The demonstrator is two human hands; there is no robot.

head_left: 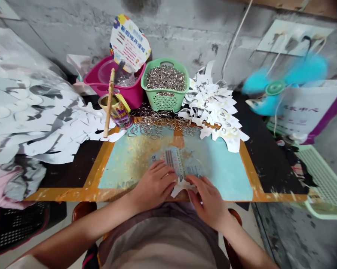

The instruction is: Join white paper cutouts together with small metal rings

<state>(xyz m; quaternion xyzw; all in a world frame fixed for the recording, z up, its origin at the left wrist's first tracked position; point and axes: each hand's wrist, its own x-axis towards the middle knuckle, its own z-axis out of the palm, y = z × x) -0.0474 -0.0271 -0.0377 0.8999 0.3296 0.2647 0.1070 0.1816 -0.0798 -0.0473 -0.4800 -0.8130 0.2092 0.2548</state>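
Note:
My left hand (pixel 154 185) and my right hand (pixel 204 201) meet near the front edge of a pale blue work board (pixel 221 175). A printed paper card (pixel 174 160) lies under the left fingertips. A white paper cut-out (pixel 182 188) sticks out between my hands, and the right fingers grip it. Loose metal rings (pixel 160 123) are scattered at the board's far edge. A green plastic basket (pixel 165 84) full of metal rings stands behind them. A stack of white cut-outs with rings attached (pixel 216 110) lies to the far right of my hands.
A large heap of white cut-outs (pixel 36 101) spreads over the left side. A pink tub (pixel 114 84) and a tin holding a wooden stick (pixel 115 110) stand at the back. A blurred teal fan (pixel 275 87) spins at the right, near a green plastic rack (pixel 324 179).

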